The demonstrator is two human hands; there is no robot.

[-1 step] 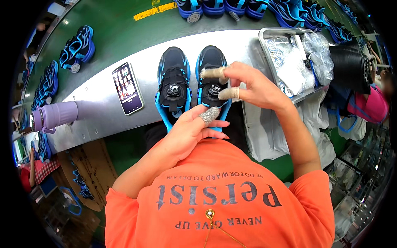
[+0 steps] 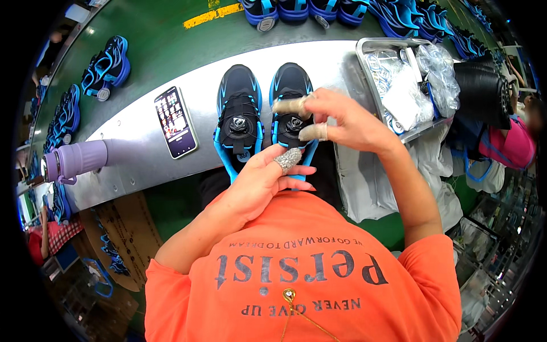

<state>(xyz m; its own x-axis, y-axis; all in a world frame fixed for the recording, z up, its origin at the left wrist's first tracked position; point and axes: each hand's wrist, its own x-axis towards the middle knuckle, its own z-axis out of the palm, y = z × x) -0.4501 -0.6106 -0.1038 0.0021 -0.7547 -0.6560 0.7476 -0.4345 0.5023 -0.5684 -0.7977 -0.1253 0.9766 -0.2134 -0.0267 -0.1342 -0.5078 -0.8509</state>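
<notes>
Two black sneakers with blue edges and a round lacing dial on each tongue stand side by side, toes away from me: the left sneaker [image 2: 239, 85] and the right sneaker [image 2: 289, 77]. At the right sneaker's heel opening, my left hand [image 2: 265, 171] has its fingers curled on the collar; one finger wears a grey sparkly cover. My right hand [image 2: 336, 119] hovers over that sneaker's dial [image 2: 294, 122], with beige-wrapped thumb and index finger apart. The index finger is slightly blurred, and nothing shows between the two.
On the metal bench edge [image 2: 137, 137] lie a phone [image 2: 175, 122] and a purple bottle [image 2: 82, 159]. A metal tray [image 2: 364, 62] with plastic-wrapped pieces is at right. More sneakers [image 2: 108, 65] stand on the green surface beyond. A cardboard box [image 2: 134, 233] sits lower left.
My right hand has shifted very slightly left, with its index finger now blurred. My left hand and the sneakers look the same.
</notes>
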